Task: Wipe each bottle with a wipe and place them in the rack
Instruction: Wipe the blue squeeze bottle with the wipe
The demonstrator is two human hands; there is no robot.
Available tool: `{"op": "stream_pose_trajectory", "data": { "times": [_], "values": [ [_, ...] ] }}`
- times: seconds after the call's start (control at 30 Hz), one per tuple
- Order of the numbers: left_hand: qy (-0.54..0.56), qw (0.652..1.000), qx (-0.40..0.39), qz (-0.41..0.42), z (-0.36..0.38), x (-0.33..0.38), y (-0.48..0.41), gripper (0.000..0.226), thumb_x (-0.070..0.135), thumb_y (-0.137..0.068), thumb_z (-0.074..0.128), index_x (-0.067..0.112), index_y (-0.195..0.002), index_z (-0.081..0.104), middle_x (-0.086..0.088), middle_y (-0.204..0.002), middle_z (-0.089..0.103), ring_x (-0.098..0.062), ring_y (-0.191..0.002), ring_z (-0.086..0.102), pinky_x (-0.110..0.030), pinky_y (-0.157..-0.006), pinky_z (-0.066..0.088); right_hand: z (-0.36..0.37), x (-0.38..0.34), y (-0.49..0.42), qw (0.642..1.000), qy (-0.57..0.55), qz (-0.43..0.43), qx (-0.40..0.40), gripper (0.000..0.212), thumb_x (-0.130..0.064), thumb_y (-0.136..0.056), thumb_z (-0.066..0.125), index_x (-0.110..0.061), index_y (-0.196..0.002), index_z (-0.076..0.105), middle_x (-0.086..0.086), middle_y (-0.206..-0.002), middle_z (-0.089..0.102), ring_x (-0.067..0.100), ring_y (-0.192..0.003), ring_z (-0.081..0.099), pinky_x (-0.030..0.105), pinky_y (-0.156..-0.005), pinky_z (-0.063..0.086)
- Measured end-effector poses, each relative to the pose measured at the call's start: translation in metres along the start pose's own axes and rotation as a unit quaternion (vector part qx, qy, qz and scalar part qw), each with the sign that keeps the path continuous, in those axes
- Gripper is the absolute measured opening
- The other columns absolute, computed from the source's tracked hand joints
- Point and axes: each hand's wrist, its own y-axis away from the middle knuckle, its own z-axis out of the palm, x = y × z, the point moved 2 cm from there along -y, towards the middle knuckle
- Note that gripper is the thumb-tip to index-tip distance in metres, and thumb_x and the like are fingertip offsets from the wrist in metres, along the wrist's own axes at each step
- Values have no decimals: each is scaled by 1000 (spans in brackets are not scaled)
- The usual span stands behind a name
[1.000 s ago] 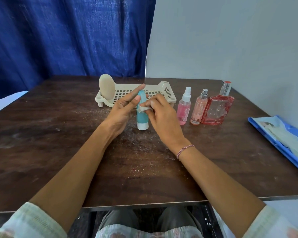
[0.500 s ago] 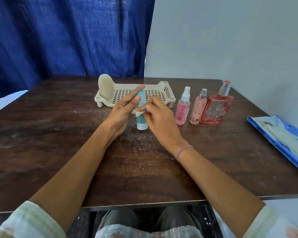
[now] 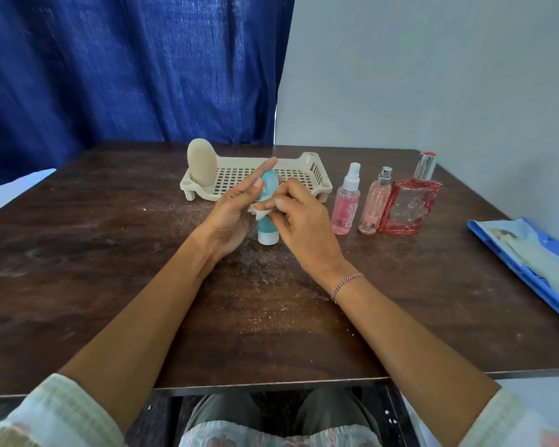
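- Sitting at dark wood table (image 3: 78, 253), w/ blue curtain (image 3: 126, 69) hanging behind on L & plain grey wall (image 3: 433, 75) on R.
- Steadying teal bottle (image 3: 268, 227) w/ left hand (image 3: 229, 217): fingers straight & slightly spread, index pointing up past bottle top, thumb lying vs bottle's L side, not curling round it.
- Pinching crumpled white wipe (image 3: 259, 214) btwn thumb & fingers of right hand (image 3: 304, 227), pressing it vs bottle's middle.
- Wearing thread bracelet (image 3: 346, 285) on R wrist.
- Resting teal bottle upright on its white cap, on table just in front of cream rack (image 3: 310, 162), not in it.
- Seeing one beige bottle (image 3: 202, 164) standing upright at rack's L end.
- Seeing 3 more on table just R of rack, close side by side: pink spray bottle (image 3: 347, 204), peach spray bottle (image 3: 373, 204), red perfume bottle (image 3: 409, 204); touching or not, can't tell.
- Noting blue packet (image 3: 530, 253) lying at table's R edge, well apart from bottles.
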Motion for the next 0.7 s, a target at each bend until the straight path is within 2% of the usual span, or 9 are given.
{"op": "stream_pose_trajectory", "data": {
  "times": [0.13, 0.23, 0.3, 0.43, 0.53, 0.6, 0.7],
  "values": [
    [-2, 1000, -8, -4, -1, -1, -2, 38, 26, -87, 52, 29, -125, 58, -1, -121, 63, -17, -116, 56, -38, -105, 41, -4, 4, -4, 999, -4, 20, 34, 6, 4, -79, 65, 1, -84, 67, 9, -86, 58, 14, -81, 57, 22, -72, 50],
    [-10, 1000, -12, -7, -1, -3, -2, 41, 26, -88, 51, 27, -129, 55, -2, -126, 60, -18, -119, 52, -43, -108, 35, -9, 10, -6, 995, -24, 54, 75, 8, 4, -79, 67, -1, -85, 67, 9, -88, 61, 12, -83, 59, 22, -72, 52],
    [-10, 1000, -11, -9, -1, -3, -1, 41, 26, -88, 52, 27, -129, 54, -2, -126, 60, -19, -120, 51, -45, -110, 34, -9, 10, -4, 996, -34, 54, 69, 7, 2, -79, 68, -2, -86, 68, 8, -89, 62, 12, -84, 60, 23, -71, 53],
    [1, 1000, -6, -12, -3, -1, -1, 41, 23, -89, 48, 26, -129, 53, -1, -119, 65, -17, -116, 56, -41, -108, 38, -4, 4, 0, 997, -54, 47, 36, 8, -2, -80, 69, -2, -87, 69, 7, -92, 62, 11, -87, 61, 26, -72, 55],
    [2, 1000, -13, -16, -1, -1, -1, 40, 23, -88, 49, 27, -127, 56, 0, -120, 64, -14, -112, 57, -36, -101, 44, -8, 10, -5, 991, -59, 93, 78, 7, -6, -79, 70, -5, -86, 69, 5, -90, 64, 9, -81, 62, 26, -68, 56],
    [7, 999, -23, -21, 0, -3, -2, 38, 23, -88, 51, 29, -124, 59, 0, -123, 62, -14, -112, 55, -36, -102, 41, -11, 14, -7, 986, -57, 116, 107, 7, -9, -80, 70, -6, -86, 70, 4, -89, 65, 9, -78, 62, 24, -65, 56],
    [27, 999, -30, -22, -2, -4, -3, 38, 22, -89, 49, 29, -124, 59, -1, -123, 62, -15, -113, 56, -36, -103, 40, -9, 9, -4, 988, -59, 102, 95, 8, -11, -81, 70, -5, -86, 69, 4, -90, 65, 7, -81, 61, 18, -66, 54]
  ]
}}
